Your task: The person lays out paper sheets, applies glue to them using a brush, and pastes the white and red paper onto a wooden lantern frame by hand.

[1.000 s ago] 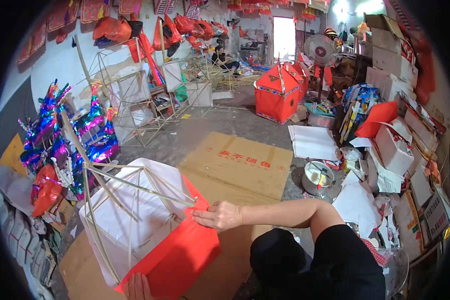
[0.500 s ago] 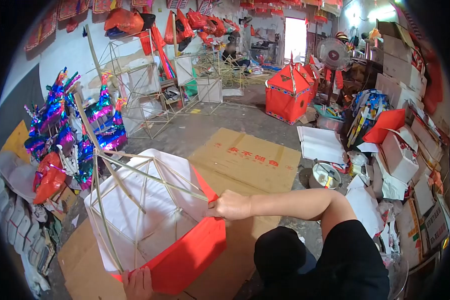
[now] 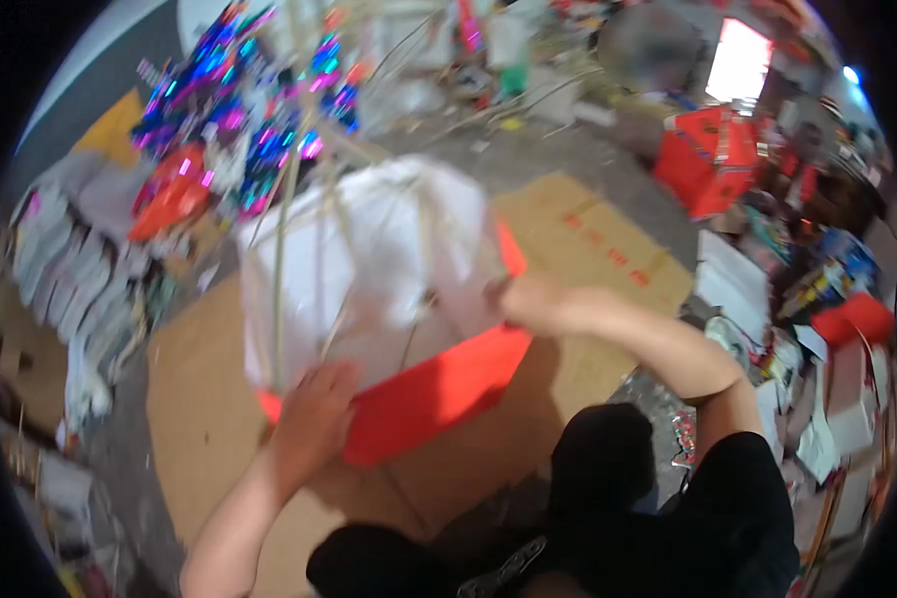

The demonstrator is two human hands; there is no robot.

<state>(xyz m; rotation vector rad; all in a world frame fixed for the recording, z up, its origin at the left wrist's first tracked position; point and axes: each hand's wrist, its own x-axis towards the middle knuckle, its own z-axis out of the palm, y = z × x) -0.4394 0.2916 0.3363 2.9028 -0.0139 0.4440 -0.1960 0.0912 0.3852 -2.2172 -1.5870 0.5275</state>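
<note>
A: Where does your piece stand in the head view?

B: The stick frame (image 3: 281, 249) sits near the middle, over the brown cardboard (image 3: 204, 419) spread on the floor, with your knees on the near side.

A: And your fingers?

B: Your right hand (image 3: 530, 302) looks clenched on the right end of the red panel (image 3: 439, 394). Your left hand (image 3: 321, 404) lies over its left end, fingers bent across the upper edge; blur hides whether you are pinching it, so I can't tell.

A: How far along are you?

B: Your near side has its red covering, and a slim red strip (image 3: 511, 249) shows beyond your right hand. White covering (image 3: 309, 269) lines the left and far sides, seen from inside; whether those are red outside, you can't check from here. The slender sticks rising above the walls are bare, so I'd judge the upper part undone and the lower walls well advanced.

A: Any brand or lettering you can make out?

B: A row of red characters (image 3: 608, 249) runs across the far right part of your cardboard, too smeared to read. The red house-shaped piece (image 3: 708, 164), far right, shows you no legible label, and I can pick out no brand anywhere.
</note>
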